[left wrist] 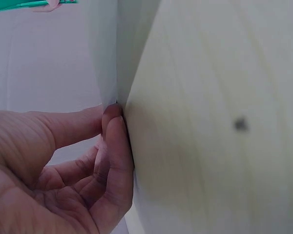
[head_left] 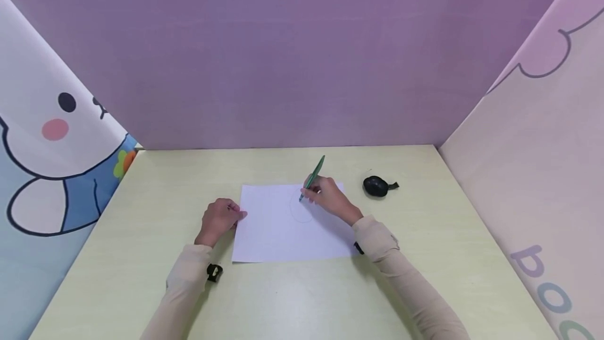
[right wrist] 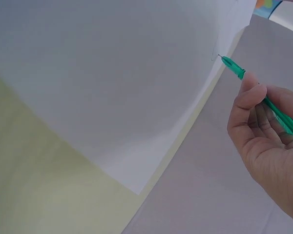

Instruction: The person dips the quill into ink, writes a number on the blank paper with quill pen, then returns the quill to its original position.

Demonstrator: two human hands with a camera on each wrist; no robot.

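Observation:
A sheet of white paper (head_left: 264,240) lies on the pale table. My left hand (head_left: 220,219) is at its left edge; in the left wrist view the thumb (left wrist: 78,127) and curled fingers pinch that edge. With thumb and fingers, my right hand (head_left: 332,199) grips a slim green pen (head_left: 315,171), tilted, its back end pointing up and away. The pen's fine tip is right at the paper's surface, by a faint rounded outline (head_left: 302,222) on the upper middle of the sheet. Part of the pen barrel is hidden by the fingers of the right hand (right wrist: 263,131).
A black rounded object (head_left: 376,186) with a short strap-like end lies to the right of the paper. The light wood-grain table (head_left: 292,303) meets a purple wall (head_left: 292,67) at the back. Printed panels with a cartoon animal (head_left: 56,135) and letters (head_left: 553,297) flank it.

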